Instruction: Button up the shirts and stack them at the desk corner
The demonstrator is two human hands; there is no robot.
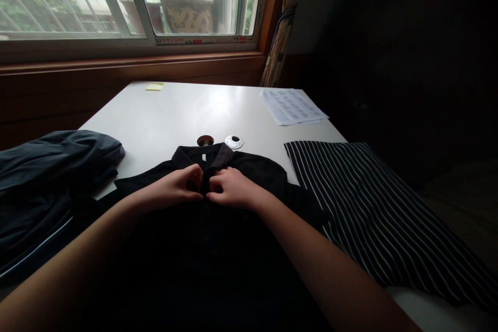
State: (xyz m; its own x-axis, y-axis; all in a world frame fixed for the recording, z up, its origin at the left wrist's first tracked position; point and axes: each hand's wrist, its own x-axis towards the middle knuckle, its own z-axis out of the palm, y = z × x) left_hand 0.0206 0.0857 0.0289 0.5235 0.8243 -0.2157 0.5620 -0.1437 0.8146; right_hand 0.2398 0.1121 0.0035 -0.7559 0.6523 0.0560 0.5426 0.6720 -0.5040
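Bare forearms (pixel 311 238) stretch over black shirt (pixel 264 166), laid on near side of white table (pixel 182 109), collar (pixel 224 154) toward far edge. Left hand (pixel 185 182) and right hand (pixel 234 185), half curled and nearly touching, each pinch shirt front just below collar between thumb and fingers. Dark garment (pixel 62 158) lies along table's left edge; striped cloth (pixel 373 207) overlaps right edge. Papers (pixel 292 107) rest near far right corner.

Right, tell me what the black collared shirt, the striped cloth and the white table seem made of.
Black collared shirt: matte fabric, by its soft drape; too dark to tell woven from knit. Striped cloth: dull, pliable fabric, since its pale stripes bend in places; fibre unclear. White table: perhaps laminate or painted board, given the smooth top's bright sheen.
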